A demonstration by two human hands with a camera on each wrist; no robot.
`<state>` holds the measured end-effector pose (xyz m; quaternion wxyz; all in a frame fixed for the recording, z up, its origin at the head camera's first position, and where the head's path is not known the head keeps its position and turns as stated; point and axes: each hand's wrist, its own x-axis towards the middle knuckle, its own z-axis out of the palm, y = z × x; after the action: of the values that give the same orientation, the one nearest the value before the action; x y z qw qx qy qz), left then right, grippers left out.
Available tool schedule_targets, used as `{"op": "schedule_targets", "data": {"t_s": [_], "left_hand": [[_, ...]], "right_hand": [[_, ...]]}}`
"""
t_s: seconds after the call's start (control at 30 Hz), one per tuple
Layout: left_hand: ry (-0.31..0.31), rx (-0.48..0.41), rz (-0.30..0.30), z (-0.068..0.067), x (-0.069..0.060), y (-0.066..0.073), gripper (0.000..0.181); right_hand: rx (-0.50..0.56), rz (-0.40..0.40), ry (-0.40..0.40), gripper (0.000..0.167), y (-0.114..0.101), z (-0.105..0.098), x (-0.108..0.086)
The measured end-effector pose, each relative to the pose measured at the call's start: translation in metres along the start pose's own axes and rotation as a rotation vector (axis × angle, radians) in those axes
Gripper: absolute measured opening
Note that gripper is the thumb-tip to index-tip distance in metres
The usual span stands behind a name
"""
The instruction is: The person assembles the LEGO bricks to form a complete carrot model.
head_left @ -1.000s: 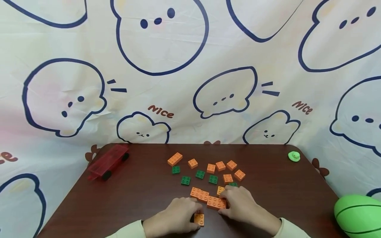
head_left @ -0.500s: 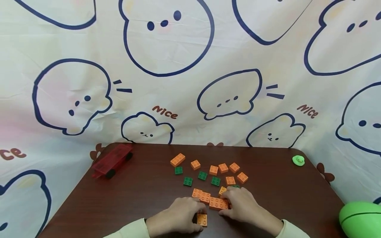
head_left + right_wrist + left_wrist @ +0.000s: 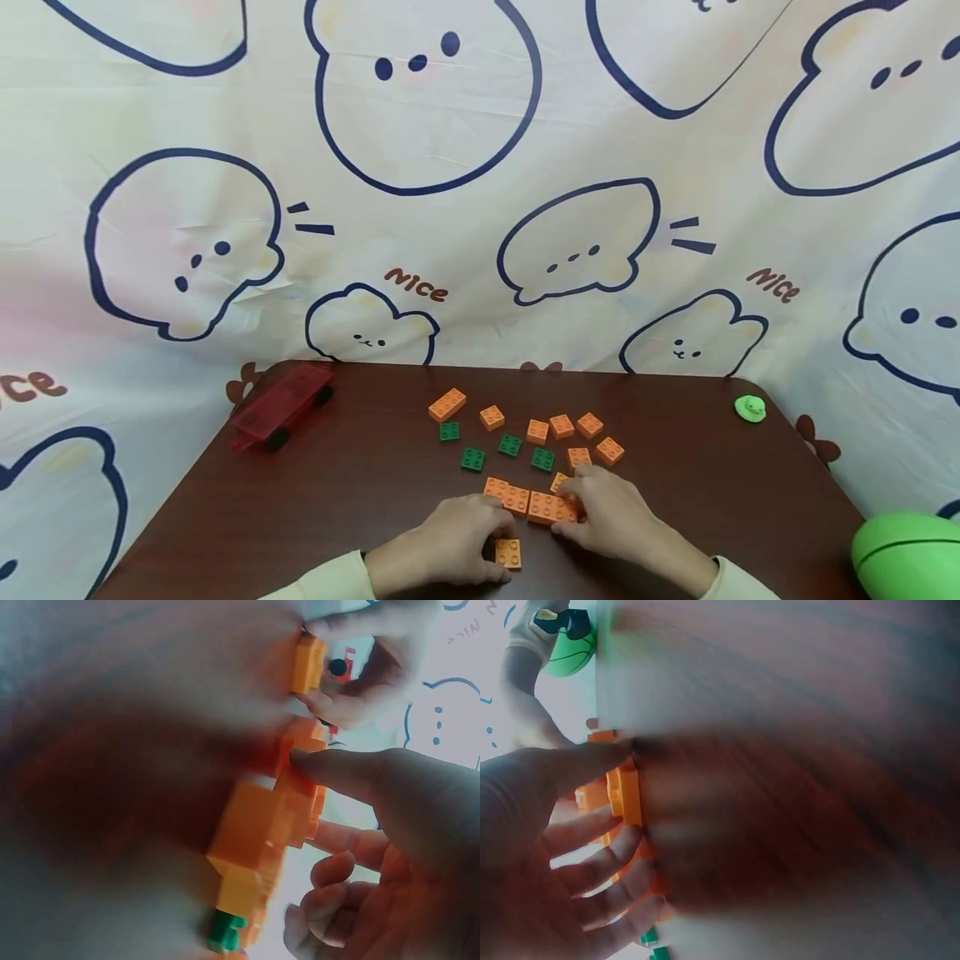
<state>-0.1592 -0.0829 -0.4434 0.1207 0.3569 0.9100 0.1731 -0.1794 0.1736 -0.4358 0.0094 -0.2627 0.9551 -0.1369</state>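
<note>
In the head view my left hand (image 3: 463, 542) pinches a light orange brick (image 3: 508, 553) at the near side of the table; the left wrist view shows this brick (image 3: 628, 795) between thumb and index finger. My right hand (image 3: 613, 512) has its thumb and index finger at opposite sides of a long orange brick (image 3: 551, 507), also between them in the right wrist view (image 3: 300, 791). Just left of that brick lie joined-looking orange bricks (image 3: 506, 495), end to end with it; whether they touch is unclear. A yellow-orange brick (image 3: 558, 482) shows beyond the right fingertips, partly hidden.
Several orange bricks (image 3: 537, 431) and green bricks (image 3: 510, 445) lie scattered beyond the hands. A red translucent toy vehicle (image 3: 285, 407) is at the back left of the table (image 3: 337, 500). At the back right is a small green toy (image 3: 750, 408), and a green ball (image 3: 907, 553) at the right edge.
My right hand has shifted slightly, its fingertips now farther over the area beyond the long brick, and the green brick by them is hidden. The left hand keeps its pinch with little movement.
</note>
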Motion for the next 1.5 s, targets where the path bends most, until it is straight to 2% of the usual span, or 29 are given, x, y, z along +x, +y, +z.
{"op": "schedule_targets", "data": {"t_s": [0.1, 0.23, 0.33, 0.47, 0.63, 0.7, 0.83, 0.93, 1.07, 1.13, 1.2, 1.3, 1.37, 1.5], "left_hand": [[-0.022, -0.031, 0.037, 0.0, 0.0, -0.003, 0.034], [-0.012, -0.089, 0.015, -0.002, -0.002, -0.007, 0.035], [-0.012, -0.141, 0.001, -0.003, -0.003, -0.01, 0.033], [-0.045, -0.233, 0.008, -0.003, -0.003, -0.016, 0.035], [-0.076, -0.432, -0.037, -0.009, -0.005, -0.018, 0.038], [-0.077, -0.477, -0.047, -0.011, -0.007, -0.017, 0.038], [-0.062, -0.432, -0.037, -0.01, -0.009, -0.014, 0.043], [-0.054, -0.367, -0.055, -0.009, -0.009, -0.011, 0.047], [-0.044, -0.269, -0.077, -0.006, -0.005, -0.01, 0.038], [-0.037, -0.227, -0.074, 0.001, -0.001, -0.016, 0.033], [-0.025, -0.213, -0.05, 0.014, 0.004, -0.028, 0.029], [-0.021, -0.193, -0.029, 0.025, 0.01, -0.037, 0.027], [-0.024, -0.187, -0.029, 0.023, 0.009, -0.034, 0.025], [-0.049, -0.183, -0.057, 0.004, 0.002, -0.013, 0.022]], "right_hand": [[0.011, 0.016, 0.037, 0.034, 0.002, -0.007, -0.003], [0.049, -0.012, 0.059, 0.032, 0.001, -0.018, -0.002], [0.137, -0.067, 0.029, 0.028, -0.002, -0.024, -0.002], [0.249, -0.157, -0.035, 0.024, -0.008, -0.025, -0.002], [0.284, -0.22, -0.075, 0.027, -0.016, -0.013, 0.0], [0.299, -0.224, -0.089, 0.029, -0.019, -0.008, 0.0], [0.317, -0.224, -0.118, 0.028, -0.025, 0.003, 0.001], [0.315, -0.226, -0.127, 0.026, -0.029, 0.009, 0.004], [0.324, -0.224, -0.143, 0.024, -0.032, 0.014, 0.007], [0.333, -0.221, -0.153, 0.023, -0.033, 0.015, 0.008], [0.343, -0.222, -0.162, 0.023, -0.033, 0.016, 0.008], [0.349, -0.222, -0.17, 0.023, -0.032, 0.017, 0.008], [0.353, -0.221, -0.175, 0.023, -0.031, 0.018, 0.008], [0.363, -0.225, -0.178, 0.022, -0.03, 0.02, 0.008]]}}
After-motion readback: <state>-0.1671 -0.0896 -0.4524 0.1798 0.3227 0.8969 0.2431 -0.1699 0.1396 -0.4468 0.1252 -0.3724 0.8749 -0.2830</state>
